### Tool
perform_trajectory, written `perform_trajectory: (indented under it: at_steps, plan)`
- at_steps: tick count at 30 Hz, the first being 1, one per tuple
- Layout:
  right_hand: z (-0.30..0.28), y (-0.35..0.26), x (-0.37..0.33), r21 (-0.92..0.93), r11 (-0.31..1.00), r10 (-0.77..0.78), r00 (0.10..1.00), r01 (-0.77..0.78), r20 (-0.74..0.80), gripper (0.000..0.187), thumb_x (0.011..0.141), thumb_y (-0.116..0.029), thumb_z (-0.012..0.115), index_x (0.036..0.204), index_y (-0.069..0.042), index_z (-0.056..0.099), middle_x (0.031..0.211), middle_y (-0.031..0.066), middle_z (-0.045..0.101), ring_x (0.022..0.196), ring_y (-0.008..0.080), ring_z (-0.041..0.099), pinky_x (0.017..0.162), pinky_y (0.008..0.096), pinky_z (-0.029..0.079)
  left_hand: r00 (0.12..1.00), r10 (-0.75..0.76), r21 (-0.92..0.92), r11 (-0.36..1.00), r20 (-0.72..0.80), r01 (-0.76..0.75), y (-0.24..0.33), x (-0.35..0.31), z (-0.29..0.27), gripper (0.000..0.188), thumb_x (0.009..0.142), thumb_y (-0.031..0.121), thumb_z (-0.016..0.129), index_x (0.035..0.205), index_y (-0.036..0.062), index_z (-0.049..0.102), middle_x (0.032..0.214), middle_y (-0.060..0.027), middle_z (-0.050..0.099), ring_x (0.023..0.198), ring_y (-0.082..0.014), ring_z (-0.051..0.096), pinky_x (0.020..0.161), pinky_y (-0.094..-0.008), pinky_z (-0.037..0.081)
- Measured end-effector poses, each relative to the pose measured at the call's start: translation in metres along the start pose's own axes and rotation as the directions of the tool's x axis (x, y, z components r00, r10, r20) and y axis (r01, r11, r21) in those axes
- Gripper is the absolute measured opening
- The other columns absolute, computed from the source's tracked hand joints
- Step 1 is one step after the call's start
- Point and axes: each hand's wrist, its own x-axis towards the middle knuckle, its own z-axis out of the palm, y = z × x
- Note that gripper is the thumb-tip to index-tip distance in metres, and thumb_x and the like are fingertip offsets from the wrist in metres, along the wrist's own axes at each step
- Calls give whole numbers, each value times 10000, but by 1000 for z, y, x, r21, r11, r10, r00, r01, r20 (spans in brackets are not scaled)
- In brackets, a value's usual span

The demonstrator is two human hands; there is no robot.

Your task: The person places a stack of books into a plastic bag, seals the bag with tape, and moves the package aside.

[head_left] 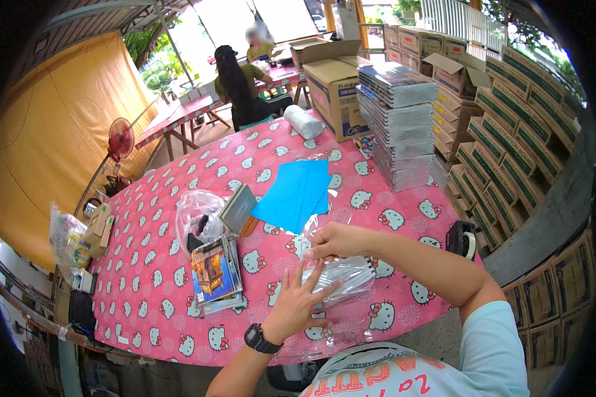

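Observation:
Close in front of me on the table lies a spiral-bound notebook (344, 281) in glossy clear plastic. My left hand (300, 299), with a black watch above it, rests open on its left side, fingers spread. Across the notebook's top edge reaches my right hand (334, 241), its fingers closed in a pinch on the clear plastic film (306, 243). Blue sheets (291, 193) lie just beyond, partly under film. A few books or magazines with a colourful cover (216, 271) lie left of my left hand, beside a small box (238, 209) and a crumpled clear bag (195, 205).
A tall stack of spiral notebooks (397, 126) stands at the far right, beside an open carton (338, 96). A plastic roll (303, 122) lies at the far edge. Boxes fill the right side (510, 152). Two people sit at another table (198, 106); a red fan (120, 137) stands left.

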Motion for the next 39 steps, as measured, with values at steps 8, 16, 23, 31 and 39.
perform_trajectory:
  at_steps: [8,16,23,31,39]
  plan:
    - [10,11,-9,-821,544,98,985,-172,-141,444,719,-461,672,732,-17,675,683,112,643,637,249,625,592,373,478,1000,-7,-33,999,4,8,-1,0,-2,867,547,523,766,1319,337,419,1467,-164,159,1297,-497,158,1010,-613,218]
    - [-29,35,-96,-746,666,-237,954,22,-183,419,602,-413,779,787,-53,671,789,99,621,763,270,593,673,361,464,922,-127,-178,982,-367,65,-2,-4,27,597,641,388,749,1172,185,569,1321,-120,439,1265,-368,326,1014,-574,228]
    - [27,31,-82,-162,876,-443,627,454,-640,291,769,-268,690,974,-65,650,932,101,594,995,229,530,842,355,428,761,-332,-658,736,-557,-161,19,16,5,182,752,135,679,921,68,684,974,-96,658,1027,-249,569,1010,-452,290]
    - [20,37,-44,-188,874,-486,795,448,-362,581,761,-58,667,1294,-30,437,975,95,649,889,144,608,860,299,436,897,-398,-739,660,-194,133,-15,11,15,423,633,215,776,987,34,631,1030,-135,611,976,-281,565,887,-382,402]
    - [30,70,-76,-613,716,-606,735,335,-305,604,662,-167,724,1220,-94,505,1084,110,598,1106,248,503,1001,484,239,917,-180,-660,744,-355,-110,0,19,-1,485,654,289,762,1050,54,608,1033,-111,598,981,-277,530,882,-398,382]
